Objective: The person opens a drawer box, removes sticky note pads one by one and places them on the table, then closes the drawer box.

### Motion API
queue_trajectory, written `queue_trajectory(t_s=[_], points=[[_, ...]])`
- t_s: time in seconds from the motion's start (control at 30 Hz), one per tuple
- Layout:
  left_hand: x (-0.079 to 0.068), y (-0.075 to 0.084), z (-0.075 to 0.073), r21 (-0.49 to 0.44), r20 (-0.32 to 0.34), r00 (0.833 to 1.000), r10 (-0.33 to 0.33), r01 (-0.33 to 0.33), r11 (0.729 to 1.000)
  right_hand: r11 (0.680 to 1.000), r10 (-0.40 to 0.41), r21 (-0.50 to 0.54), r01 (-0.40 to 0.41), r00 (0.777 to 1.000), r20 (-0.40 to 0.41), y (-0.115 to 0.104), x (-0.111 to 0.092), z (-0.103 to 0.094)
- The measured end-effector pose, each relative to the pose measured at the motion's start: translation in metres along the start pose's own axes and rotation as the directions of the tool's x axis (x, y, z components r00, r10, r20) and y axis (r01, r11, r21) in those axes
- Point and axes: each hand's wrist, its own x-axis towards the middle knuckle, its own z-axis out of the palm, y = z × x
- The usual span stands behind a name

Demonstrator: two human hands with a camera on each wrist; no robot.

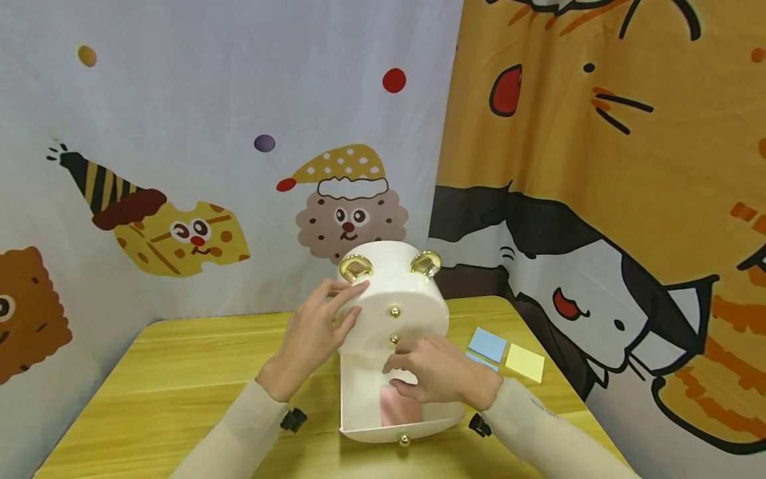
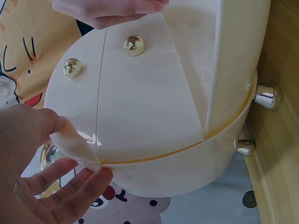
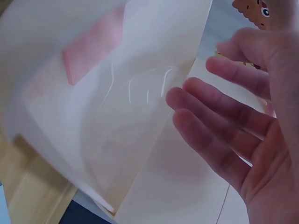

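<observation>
A white rounded cabinet (image 1: 391, 266) with gold ears stands on the table, its bottom drawer (image 1: 359, 399) pulled out. Inside the drawer lies a pink sticky note pad (image 1: 399, 407), also visible in the right wrist view. My left hand (image 1: 317, 329) rests against the cabinet's upper left edge. Its thumb touches the front face and its fingers, fairly straight, lie along the side in the left wrist view. Above the open drawer hovers my right hand (image 1: 437, 369), fingers loosely bent and apart, nothing between them.
To the right of the cabinet lie a blue sticky note pad (image 1: 487, 344), a narrower blue pad (image 1: 481, 361) and a yellow pad (image 1: 524, 362) on the wooden table (image 1: 197, 372). Two upper drawers with gold knobs are closed. A cartoon-print curtain (image 1: 179, 100) hangs behind the table.
</observation>
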Motion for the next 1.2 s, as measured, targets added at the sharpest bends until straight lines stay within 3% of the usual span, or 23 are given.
queue_trajectory(t_s=[0.27, 0.6, 0.8, 1.2], points=[[-0.001, 0.001, -0.001, 0.015, 0.011, 1.000, -0.011, 0.011, 1.000, 0.998, -0.053, -0.019, 0.057, 0.983, 0.175, 0.003, 0.011, 0.002], [-0.002, 0.001, 0.001, 0.029, 0.015, 1.000, -0.014, 0.014, 0.999, 0.998, -0.056, -0.011, 0.065, 0.926, 0.374, 0.001, 0.019, 0.008], [-0.002, 0.000, 0.003, 0.031, 0.011, 1.000, -0.011, 0.011, 0.999, 0.997, -0.055, -0.031, 0.076, 0.900, 0.431, 0.000, 0.024, 0.013], [-0.002, 0.000, 0.002, 0.027, 0.040, 0.999, -0.037, 0.036, 0.999, 0.984, -0.103, -0.078, 0.159, 0.872, 0.478, -0.001, 0.032, 0.022]])
